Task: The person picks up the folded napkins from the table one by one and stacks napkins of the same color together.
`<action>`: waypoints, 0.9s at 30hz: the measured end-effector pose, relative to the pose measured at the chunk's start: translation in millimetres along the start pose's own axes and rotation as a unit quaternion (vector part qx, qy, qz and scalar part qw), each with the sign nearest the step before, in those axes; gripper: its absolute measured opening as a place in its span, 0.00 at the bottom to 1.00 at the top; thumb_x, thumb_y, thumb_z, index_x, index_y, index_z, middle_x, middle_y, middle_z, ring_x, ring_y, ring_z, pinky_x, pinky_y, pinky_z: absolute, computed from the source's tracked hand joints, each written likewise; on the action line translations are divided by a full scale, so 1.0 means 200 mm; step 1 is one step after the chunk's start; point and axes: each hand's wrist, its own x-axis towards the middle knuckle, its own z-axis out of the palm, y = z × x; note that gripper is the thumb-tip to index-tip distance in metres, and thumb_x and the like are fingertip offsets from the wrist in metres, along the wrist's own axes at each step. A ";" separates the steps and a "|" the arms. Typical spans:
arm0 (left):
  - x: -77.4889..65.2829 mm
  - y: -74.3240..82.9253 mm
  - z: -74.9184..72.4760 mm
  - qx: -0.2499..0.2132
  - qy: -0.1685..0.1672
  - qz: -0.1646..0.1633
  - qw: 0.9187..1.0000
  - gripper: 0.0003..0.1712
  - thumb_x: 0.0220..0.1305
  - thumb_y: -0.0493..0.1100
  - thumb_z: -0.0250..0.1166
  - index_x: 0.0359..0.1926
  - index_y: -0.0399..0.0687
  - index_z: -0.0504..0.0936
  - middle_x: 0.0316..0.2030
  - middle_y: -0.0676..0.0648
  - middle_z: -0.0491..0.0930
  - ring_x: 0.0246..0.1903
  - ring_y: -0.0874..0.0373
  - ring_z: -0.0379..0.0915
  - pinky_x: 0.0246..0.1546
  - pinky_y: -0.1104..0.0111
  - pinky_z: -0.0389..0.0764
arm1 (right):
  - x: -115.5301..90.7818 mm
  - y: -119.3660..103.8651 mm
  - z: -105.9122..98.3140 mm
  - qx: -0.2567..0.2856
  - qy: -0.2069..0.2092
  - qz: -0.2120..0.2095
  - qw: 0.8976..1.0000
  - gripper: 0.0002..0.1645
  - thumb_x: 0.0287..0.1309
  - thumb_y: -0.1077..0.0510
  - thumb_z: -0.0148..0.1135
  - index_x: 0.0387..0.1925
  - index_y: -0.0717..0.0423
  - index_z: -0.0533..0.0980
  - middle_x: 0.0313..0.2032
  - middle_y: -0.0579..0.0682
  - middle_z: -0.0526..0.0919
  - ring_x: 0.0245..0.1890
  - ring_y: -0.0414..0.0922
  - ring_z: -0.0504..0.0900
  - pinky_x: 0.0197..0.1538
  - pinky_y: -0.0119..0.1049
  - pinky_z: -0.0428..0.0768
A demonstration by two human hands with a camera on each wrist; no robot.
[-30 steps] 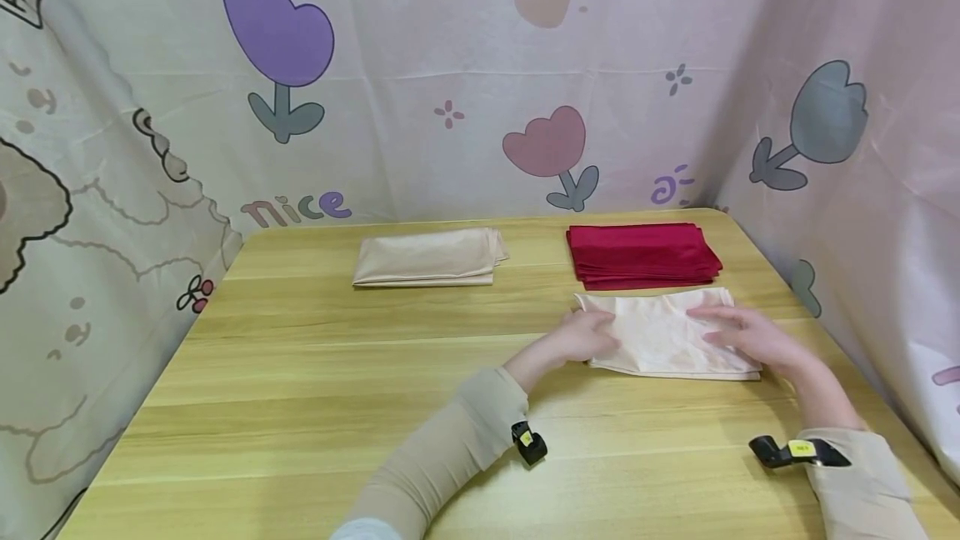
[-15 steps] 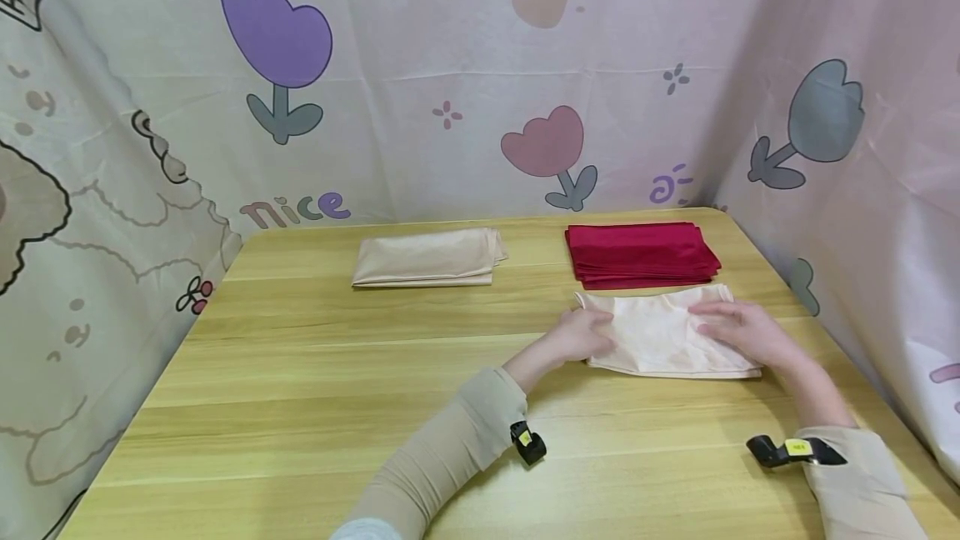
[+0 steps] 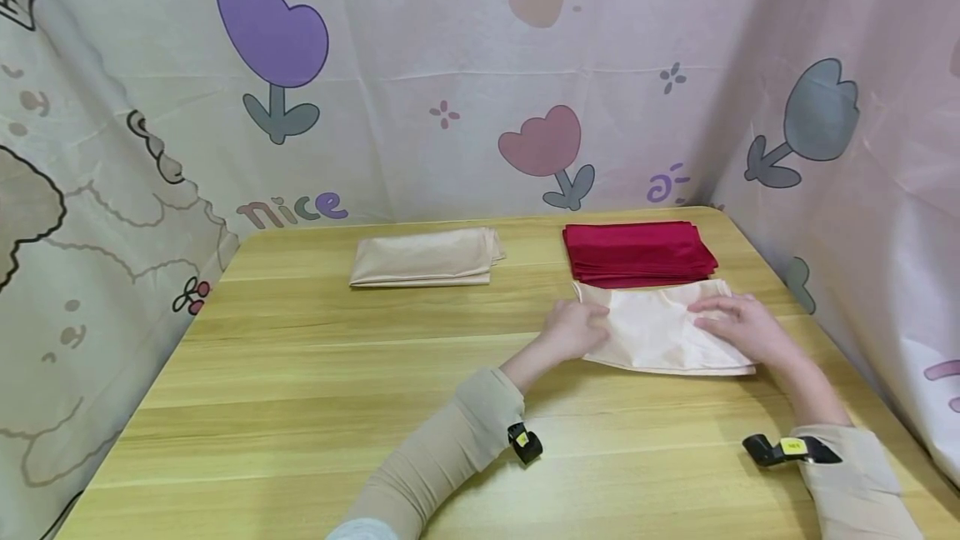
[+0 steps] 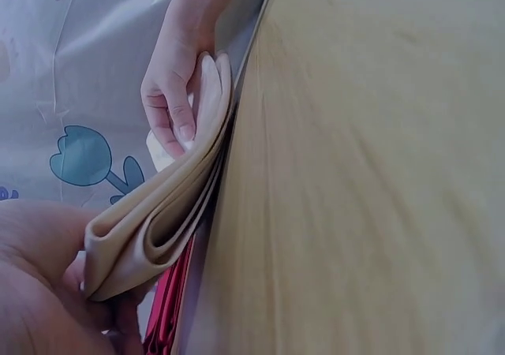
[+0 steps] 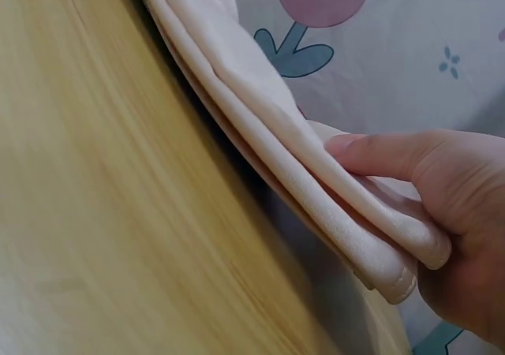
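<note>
A pale cream folded cloth (image 3: 651, 330) is held between both hands at the right of the table, just in front of a folded dark red cloth (image 3: 637, 253). My left hand (image 3: 573, 329) grips its left end; the left wrist view shows several stacked layers of the cream cloth (image 4: 150, 221) bending there. At the opposite end, my right hand (image 3: 753, 330) holds the edge, with the thumb lying on top in the right wrist view and the other fingers mostly hidden. A dark gap shows beneath the cream cloth (image 5: 268, 134), so part of it is raised off the wood.
A folded beige cloth (image 3: 426, 258) lies at the back, left of the red one. The wooden table (image 3: 300, 407) meets a patterned curtain (image 3: 420, 40) along its back and sides. A black wrist camera (image 3: 525, 443) sits on the left sleeve.
Both hands have shifted the cream cloth slightly away from the person, and its far edge now reaches the red cloth's near edge. The red and beige cloths stay where they were.
</note>
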 end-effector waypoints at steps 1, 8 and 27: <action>0.00 0.00 0.00 -0.005 0.011 0.001 1.000 0.23 0.60 0.48 0.63 0.58 0.60 0.81 0.58 0.57 0.80 0.55 0.50 0.70 0.53 0.61 0.68 | 0.00 0.00 0.00 0.001 0.001 0.004 1.000 0.24 0.65 0.46 0.60 0.54 0.58 0.78 0.62 0.70 0.72 0.64 0.71 0.57 0.61 0.73 0.50; -0.01 0.01 0.00 -0.022 0.060 0.002 0.998 0.19 0.61 0.48 0.64 0.54 0.61 0.84 0.56 0.58 0.81 0.48 0.55 0.68 0.49 0.66 0.65 | 0.00 -0.03 0.00 0.009 0.016 0.021 1.000 0.25 0.65 0.43 0.59 0.52 0.57 0.78 0.61 0.70 0.73 0.68 0.76 0.50 0.66 0.74 0.38; -0.04 0.02 -0.05 -0.011 0.130 0.019 0.991 0.15 0.60 0.48 0.67 0.49 0.61 0.85 0.45 0.57 0.83 0.40 0.61 0.63 0.47 0.68 0.63 | -0.01 -0.09 0.00 0.001 0.084 -0.007 0.996 0.18 0.64 0.48 0.62 0.45 0.57 0.80 0.53 0.64 0.79 0.55 0.62 0.63 0.52 0.58 0.58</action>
